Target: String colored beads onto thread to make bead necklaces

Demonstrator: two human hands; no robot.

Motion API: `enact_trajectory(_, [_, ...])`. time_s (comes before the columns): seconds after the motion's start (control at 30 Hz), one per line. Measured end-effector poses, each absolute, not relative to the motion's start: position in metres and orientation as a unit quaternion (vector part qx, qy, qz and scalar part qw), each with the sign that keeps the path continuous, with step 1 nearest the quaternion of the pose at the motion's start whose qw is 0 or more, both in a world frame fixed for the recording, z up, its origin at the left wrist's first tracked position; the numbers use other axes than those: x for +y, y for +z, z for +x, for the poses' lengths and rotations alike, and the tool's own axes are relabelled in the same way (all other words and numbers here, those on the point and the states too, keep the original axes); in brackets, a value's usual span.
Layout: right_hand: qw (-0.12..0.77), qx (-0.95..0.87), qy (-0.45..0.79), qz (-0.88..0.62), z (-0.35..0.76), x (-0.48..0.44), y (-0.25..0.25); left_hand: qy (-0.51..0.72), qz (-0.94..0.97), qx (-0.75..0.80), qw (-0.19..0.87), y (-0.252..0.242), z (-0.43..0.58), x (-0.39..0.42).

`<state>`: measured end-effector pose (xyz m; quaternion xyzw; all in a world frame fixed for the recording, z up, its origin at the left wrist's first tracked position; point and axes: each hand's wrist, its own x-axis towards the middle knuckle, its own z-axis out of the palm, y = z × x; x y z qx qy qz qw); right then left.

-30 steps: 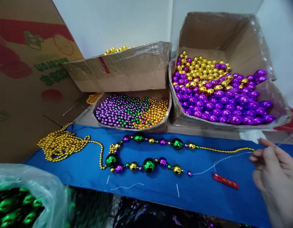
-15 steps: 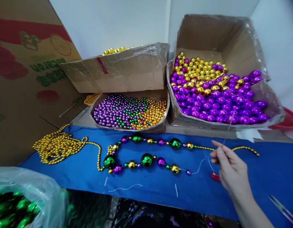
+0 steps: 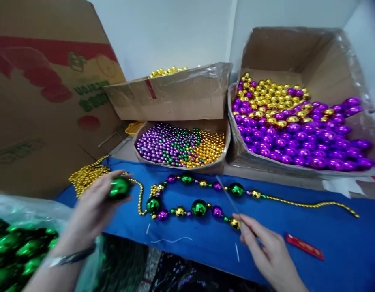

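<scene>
My left hand (image 3: pixel 91 211) is raised over the left of the blue table top (image 3: pixel 296 227), fingers closed round a large shiny green ball (image 3: pixel 119 188). My right hand (image 3: pixel 263 247) pinches a long thin needle (image 3: pixel 228 196) that slants up and left, its fingertips beside the gold end bead of a bead string (image 3: pixel 199 198). That string of green, purple and gold balls loops across the table and runs on as a thin gold chain (image 3: pixel 311 204) to the right.
A pile of small gold beads (image 3: pixel 86 176) lies behind my left hand. Cardboard boxes stand at the back: mixed small beads (image 3: pixel 181 144), purple and gold balls (image 3: pixel 296 125), gold beads (image 3: pixel 167 72). A bag of green balls (image 3: pixel 13 251) sits lower left; a red strip (image 3: pixel 304 246) lies right.
My left hand has come into view holding a green ball. My right hand has moved left and down, bringing the needle close to the string's end. The camera has shifted.
</scene>
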<state>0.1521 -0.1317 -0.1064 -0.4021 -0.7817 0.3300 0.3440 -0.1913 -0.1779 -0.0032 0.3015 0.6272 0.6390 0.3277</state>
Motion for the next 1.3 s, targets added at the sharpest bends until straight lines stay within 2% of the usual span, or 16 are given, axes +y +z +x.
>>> enact_trajectory(0.1, [0.33, -0.827, 0.305, -0.338, 0.139, -0.146, -0.104, 0.642, 0.25, 0.511, 0.514, -0.021, -0.167, -0.16])
enact_trajectory(0.17, [0.324, -0.839, 0.297, -0.322, 0.135, -0.151, -0.102, 0.644, 0.217, 0.44, 0.587, -0.033, -0.143, -0.146])
enact_trajectory(0.23, [0.319, -0.842, 0.29, -0.325, 0.134, -0.153, -0.101, 0.647, 0.195, 0.411, 0.612, -0.042, -0.123, -0.135])
enact_trajectory(0.63, [0.297, -0.853, 0.27, -0.334, 0.131, -0.154, -0.108, 0.682, 0.125, 0.418, 0.587, -0.054, -0.097, -0.13])
enact_trajectory(1.0, [0.331, -0.842, 0.235, -0.356, 0.117, -0.152, -0.116, 0.653, 0.315, 0.455, 0.518, -0.062, -0.076, -0.145])
enact_trajectory(1.17, [0.336, -0.845, 0.231, -0.347, 0.117, -0.151, -0.115, 0.632, 0.322, 0.45, 0.542, -0.065, -0.075, -0.15])
enact_trajectory(1.3, [0.34, -0.855, 0.196, -0.339, 0.12, -0.148, -0.12, 0.633, 0.339, 0.461, 0.522, -0.064, -0.079, -0.148])
